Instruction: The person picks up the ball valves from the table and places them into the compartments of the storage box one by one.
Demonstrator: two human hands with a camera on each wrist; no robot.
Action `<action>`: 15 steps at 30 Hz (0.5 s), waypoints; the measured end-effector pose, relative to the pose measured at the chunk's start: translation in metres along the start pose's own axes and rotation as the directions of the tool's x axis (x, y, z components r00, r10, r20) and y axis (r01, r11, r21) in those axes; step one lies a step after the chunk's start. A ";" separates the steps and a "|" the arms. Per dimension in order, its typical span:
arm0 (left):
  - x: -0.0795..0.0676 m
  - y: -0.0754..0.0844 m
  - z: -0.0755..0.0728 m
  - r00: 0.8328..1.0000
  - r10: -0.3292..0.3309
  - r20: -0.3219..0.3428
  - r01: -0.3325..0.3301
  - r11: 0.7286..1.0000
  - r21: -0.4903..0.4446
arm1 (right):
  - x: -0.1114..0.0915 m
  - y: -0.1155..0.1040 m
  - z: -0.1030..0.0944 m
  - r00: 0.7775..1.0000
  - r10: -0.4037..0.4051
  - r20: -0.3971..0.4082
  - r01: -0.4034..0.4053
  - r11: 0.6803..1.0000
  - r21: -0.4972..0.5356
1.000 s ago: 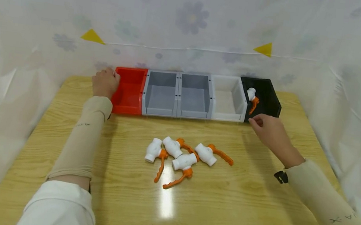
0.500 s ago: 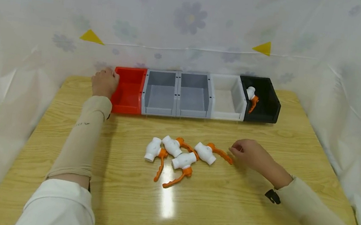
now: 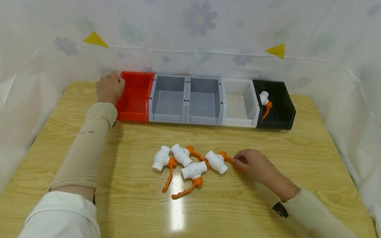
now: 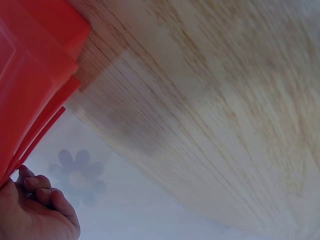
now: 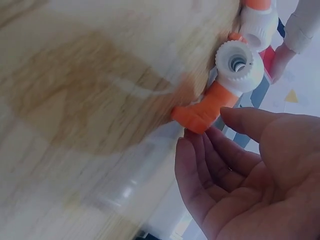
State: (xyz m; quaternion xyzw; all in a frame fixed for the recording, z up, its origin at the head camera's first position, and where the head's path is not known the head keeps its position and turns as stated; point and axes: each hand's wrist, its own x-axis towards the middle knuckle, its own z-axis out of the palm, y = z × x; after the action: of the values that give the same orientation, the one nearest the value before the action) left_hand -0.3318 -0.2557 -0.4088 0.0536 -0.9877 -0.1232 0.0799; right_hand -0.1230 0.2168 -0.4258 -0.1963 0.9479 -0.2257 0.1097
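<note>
My left hand (image 3: 110,88) is at the left rim of the red bin (image 3: 135,97). In the left wrist view its fingers are curled and pinch the rim of that bin. My right hand (image 3: 254,165) pinches the orange handle of the rightmost white ball valve (image 3: 216,162), which lies on the table. In the right wrist view the thumb and fingers sit on either side of the handle (image 5: 200,115). Close by lie more such valves: one at the left (image 3: 162,158), one behind (image 3: 181,155) and one in front (image 3: 194,170), with orange handles.
Right of the red bin stand two grey bins (image 3: 168,98), a white bin (image 3: 238,103) and a black bin (image 3: 277,106), all in one row. Inside the black one lies a ball valve (image 3: 264,98). A flowered sheet (image 3: 198,28) hangs behind the wooden table (image 3: 234,227).
My right hand has moved from the black bin's front edge toward me and left, onto the rightmost valve's handle. The left hand has stayed at the red bin.
</note>
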 end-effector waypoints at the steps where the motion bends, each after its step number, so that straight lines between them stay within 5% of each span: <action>1: 0.000 0.000 0.000 1.000 -0.001 -0.002 0.001 1.000 -0.001 | 0.001 0.000 0.001 1.000 -0.005 -0.002 0.005 1.000 0.001; 15: 0.000 0.001 -0.001 1.000 -0.010 -0.014 0.010 1.000 0.001 | 0.006 -0.005 0.008 0.999 -0.035 0.001 0.035 0.999 -0.001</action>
State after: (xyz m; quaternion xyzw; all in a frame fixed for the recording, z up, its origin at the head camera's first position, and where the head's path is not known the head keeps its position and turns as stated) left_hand -0.3316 -0.2550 -0.4080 0.0592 -0.9869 -0.1227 0.0860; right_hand -0.1240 0.2070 -0.4315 -0.2131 0.9444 -0.2269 0.1063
